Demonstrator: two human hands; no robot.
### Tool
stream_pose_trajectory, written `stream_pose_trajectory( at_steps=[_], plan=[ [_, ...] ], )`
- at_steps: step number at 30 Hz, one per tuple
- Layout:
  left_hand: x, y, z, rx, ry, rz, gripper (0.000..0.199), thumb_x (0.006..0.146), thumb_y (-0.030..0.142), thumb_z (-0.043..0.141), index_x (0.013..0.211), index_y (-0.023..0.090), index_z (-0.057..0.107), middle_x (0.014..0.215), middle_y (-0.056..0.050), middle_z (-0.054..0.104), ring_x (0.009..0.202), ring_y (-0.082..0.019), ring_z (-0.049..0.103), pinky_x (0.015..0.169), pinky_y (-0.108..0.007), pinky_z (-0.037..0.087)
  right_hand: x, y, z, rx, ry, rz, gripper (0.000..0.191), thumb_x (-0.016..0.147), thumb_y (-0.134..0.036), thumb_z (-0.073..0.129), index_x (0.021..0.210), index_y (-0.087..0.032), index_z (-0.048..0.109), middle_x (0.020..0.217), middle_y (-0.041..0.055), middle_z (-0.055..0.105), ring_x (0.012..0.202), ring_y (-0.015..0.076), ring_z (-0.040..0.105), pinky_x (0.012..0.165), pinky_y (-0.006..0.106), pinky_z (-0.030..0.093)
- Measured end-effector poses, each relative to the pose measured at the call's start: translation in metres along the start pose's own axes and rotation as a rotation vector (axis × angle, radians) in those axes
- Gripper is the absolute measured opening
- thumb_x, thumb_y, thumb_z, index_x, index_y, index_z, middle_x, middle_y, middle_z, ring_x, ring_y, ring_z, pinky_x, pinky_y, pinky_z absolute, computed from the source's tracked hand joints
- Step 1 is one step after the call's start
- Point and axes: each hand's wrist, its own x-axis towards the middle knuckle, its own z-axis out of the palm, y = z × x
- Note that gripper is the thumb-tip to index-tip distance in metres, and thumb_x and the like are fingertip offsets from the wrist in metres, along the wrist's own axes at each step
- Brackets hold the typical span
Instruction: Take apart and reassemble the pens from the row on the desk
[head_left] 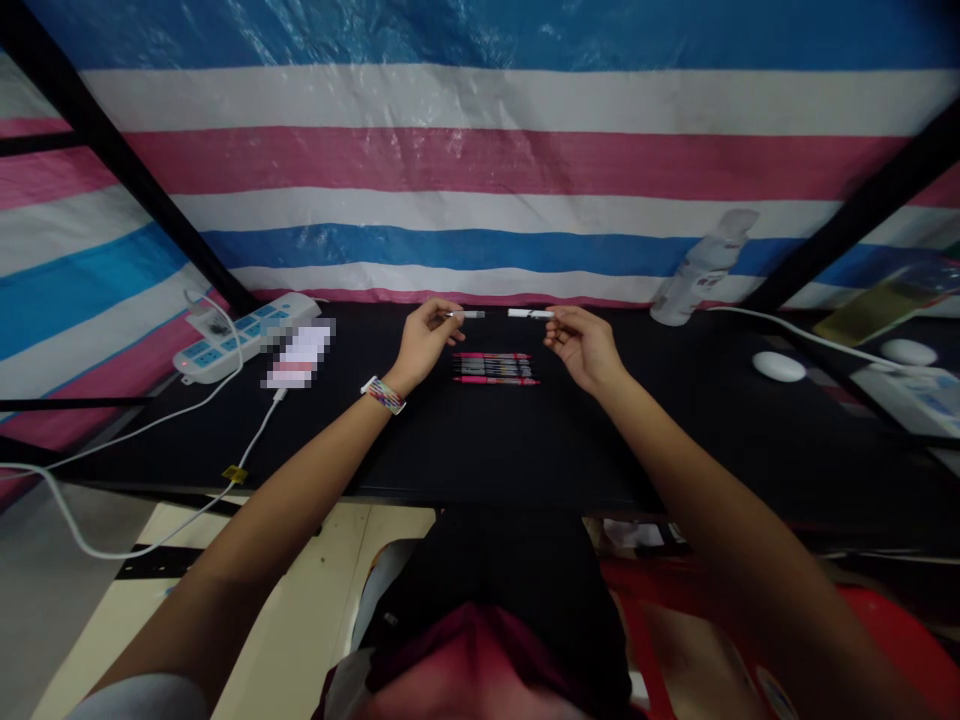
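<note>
My left hand (433,335) is closed, its fingertips pinching a slim pen piece (471,315) with a clear, greyish section pointing right. Across a small gap, my right hand (581,345) grips a white pen barrel (527,314) with dark markings, its tip pointing left. The two pieces are roughly in line and apart from each other. Just below them, several pens (493,368) lie side by side on the black table (450,450). The nearest and farthest of these pens have pink ends; those between look grey and dark.
To the left are a power strip (247,335), a blurred-out phone (300,355) and a white cable (255,440). A clear bottle (701,270), a white rounded object (778,366) and a bottle of yellowish liquid (885,300) stand or lie at right. Striped sheeting (480,160) hangs behind.
</note>
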Motion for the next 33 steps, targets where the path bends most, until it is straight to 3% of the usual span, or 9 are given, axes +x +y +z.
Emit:
stream_pose_trajectory(
  at_steps=[7,13,18,22,28,33],
  plan=[
    [0.0001,-0.001,0.001,-0.015,0.042,-0.008,0.006,0.096,0.025,0.074,0.096,0.02,0.071,0.085,-0.004,0.071,0.071,-0.012,0.072,0.06,-0.023,0.057,-0.0011,-0.0006,0.0031,0.035,0.054,0.008,0.018,0.077,-0.032,0.077,0.093,-0.024,0.076,0.076,0.0016,0.066,0.072,0.0174,0.064,0.073,0.035,0.06],
    [0.0012,-0.0018,0.0007,-0.007,0.041,-0.021,0.01,0.097,0.029,0.075,0.097,0.021,0.07,0.086,-0.004,0.072,0.071,-0.013,0.073,0.06,-0.024,0.058,0.0004,0.0015,0.0003,-0.041,0.038,-0.043,0.023,0.077,-0.038,0.076,0.096,-0.025,0.074,0.076,0.0009,0.064,0.072,0.0178,0.064,0.075,0.037,0.06],
    [0.0017,-0.001,0.002,0.008,0.041,-0.005,0.032,0.103,0.039,0.073,0.079,0.021,0.065,0.073,-0.003,0.068,0.066,-0.012,0.069,0.06,-0.025,0.056,0.0012,0.0029,-0.0008,-0.06,0.048,-0.053,0.02,0.08,-0.037,0.074,0.096,-0.026,0.075,0.076,0.0014,0.064,0.072,0.0184,0.064,0.075,0.038,0.06],
    [0.0014,-0.0025,0.0033,0.04,0.065,0.016,0.042,0.107,0.047,0.071,0.075,0.02,0.067,0.065,-0.002,0.065,0.06,-0.011,0.063,0.06,-0.026,0.053,0.0007,0.0025,0.0004,-0.021,0.065,-0.038,0.016,0.08,-0.033,0.074,0.094,-0.025,0.076,0.076,0.0016,0.066,0.072,0.0175,0.063,0.074,0.036,0.06],
    [0.0023,-0.0047,0.003,0.059,0.086,0.004,0.047,0.106,0.052,0.07,0.073,0.02,0.069,0.063,-0.002,0.066,0.058,-0.011,0.062,0.06,-0.026,0.053,0.0011,0.0036,-0.0005,-0.045,0.042,-0.052,0.019,0.08,-0.035,0.075,0.097,-0.025,0.075,0.076,0.0014,0.065,0.073,0.0183,0.064,0.075,0.038,0.06],
    [0.0027,-0.003,0.0032,0.024,0.089,0.015,0.043,0.105,0.047,0.073,0.072,0.02,0.07,0.062,-0.002,0.066,0.057,-0.011,0.061,0.058,-0.025,0.052,0.0019,0.004,-0.0013,-0.039,0.045,-0.061,0.017,0.081,-0.034,0.074,0.096,-0.025,0.075,0.076,0.0014,0.064,0.073,0.0181,0.064,0.074,0.037,0.059]
  ],
)
